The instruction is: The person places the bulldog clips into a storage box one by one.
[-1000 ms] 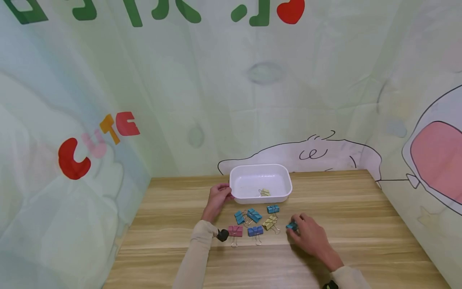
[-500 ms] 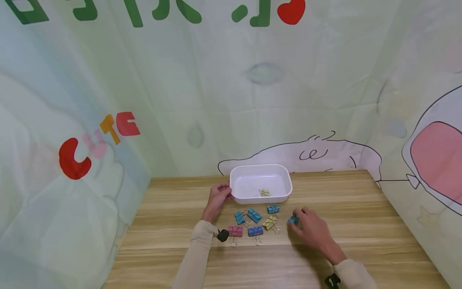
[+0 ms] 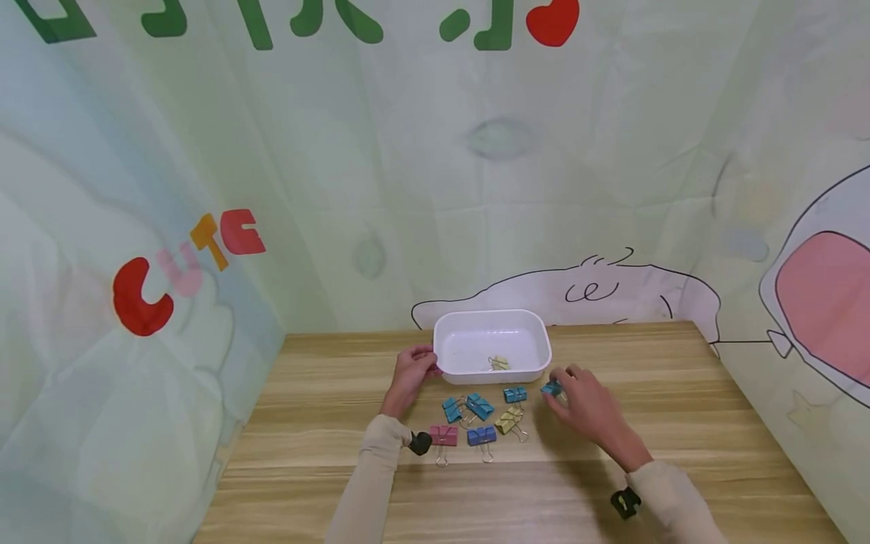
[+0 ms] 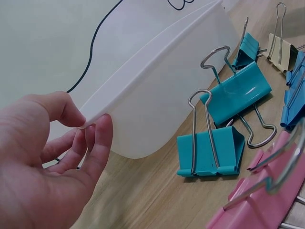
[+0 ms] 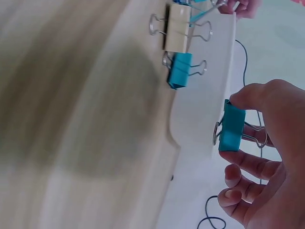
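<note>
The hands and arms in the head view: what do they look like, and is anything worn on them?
The left hand and right hand are human and bare: no gloves show. The left sleeve and right sleeve are long, plain cream-beige. Beside each cuff sits a small, dark, blocky device, probably the wrist camera. No cables or markings are visible on them.

At lower left, the left hand (image 4: pixel 57 160) pinches the rim of a white tub (image 4: pixel 155 107); teal clips (image 4: pixel 240 93) lie right of centre, a pink clip (image 4: pixel 262 198) at lower right.
</note>
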The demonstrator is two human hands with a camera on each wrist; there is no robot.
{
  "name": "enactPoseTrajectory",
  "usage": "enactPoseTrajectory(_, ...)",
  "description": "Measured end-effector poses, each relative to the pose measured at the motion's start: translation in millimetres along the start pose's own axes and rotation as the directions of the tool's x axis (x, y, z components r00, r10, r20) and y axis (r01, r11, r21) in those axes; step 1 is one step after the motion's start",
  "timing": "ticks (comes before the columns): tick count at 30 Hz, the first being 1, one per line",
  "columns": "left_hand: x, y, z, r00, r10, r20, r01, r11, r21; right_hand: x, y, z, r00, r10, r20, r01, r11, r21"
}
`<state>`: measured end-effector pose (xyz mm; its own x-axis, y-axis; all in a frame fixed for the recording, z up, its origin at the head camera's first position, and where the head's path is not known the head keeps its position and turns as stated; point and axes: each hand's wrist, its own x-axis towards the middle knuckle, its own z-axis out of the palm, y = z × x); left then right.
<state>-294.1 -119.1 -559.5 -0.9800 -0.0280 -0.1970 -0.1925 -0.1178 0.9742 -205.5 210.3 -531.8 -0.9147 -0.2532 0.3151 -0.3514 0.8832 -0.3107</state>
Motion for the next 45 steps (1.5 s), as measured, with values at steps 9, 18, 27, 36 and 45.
enactPoseTrajectory(9,-0.2,-0.9,1.8,1.000,0.009,-0.009,-0.009,1.000,-0.010,23.7,-7.2,-10.6,0.999,-0.034,0.026,0.034,0.999,-0.027)
enactPoseTrajectory(18,-1.0,1.3,1.3,1.000,0.002,0.008,-0.002,1.000,-0.011,62.5,-18.6,-22.8,0.996,-0.084,0.028,0.086,0.995,-0.052)
enactPoseTrajectory(27,-1.5,0.8,1.1,1.000,0.015,0.005,-0.015,0.999,-0.033,102.4,-47.4,-33.0,0.994,-0.072,0.088,0.074,0.997,-0.020)
enactPoseTrajectory(36,-0.2,0.9,0.4,1.000,-0.002,0.000,0.002,1.000,-0.010,121.6,-75.6,-19.0,0.984,-0.077,0.162,0.080,0.997,-0.008)
enactPoseTrajectory(45,-1.0,0.6,-0.5,1.000,0.002,-0.004,-0.002,1.000,-0.007,127.8,-90.3,-4.6,0.979,-0.089,0.181,0.086,0.996,0.027)
